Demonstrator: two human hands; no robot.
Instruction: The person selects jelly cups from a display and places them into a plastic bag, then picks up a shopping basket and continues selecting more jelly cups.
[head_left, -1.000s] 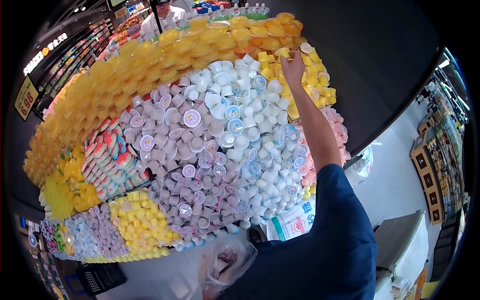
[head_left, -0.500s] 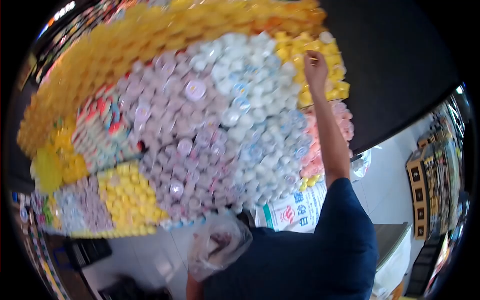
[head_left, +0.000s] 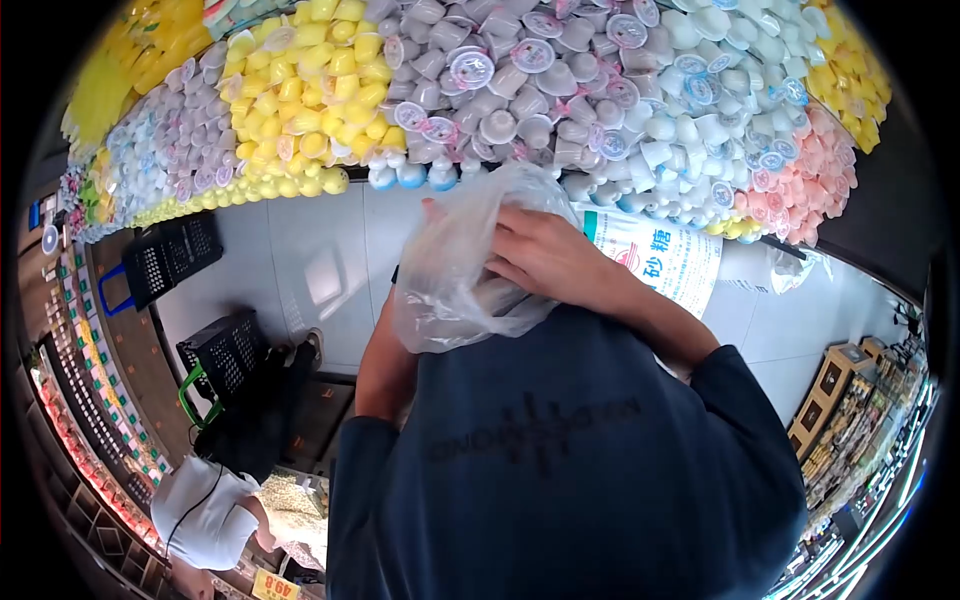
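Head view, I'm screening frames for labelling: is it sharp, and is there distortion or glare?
Head view: sharp, no motion blur; strong fisheye bends the jelly cup display and blackens the corners; even shop light, soft glare on the plastic bag by the right hand and on the floor tiles.

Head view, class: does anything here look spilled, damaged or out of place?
Nothing stands out. The cups lie heaped in colour blocks, with none seen on the floor. The left hand and right hand are at the bag, which looks whole.
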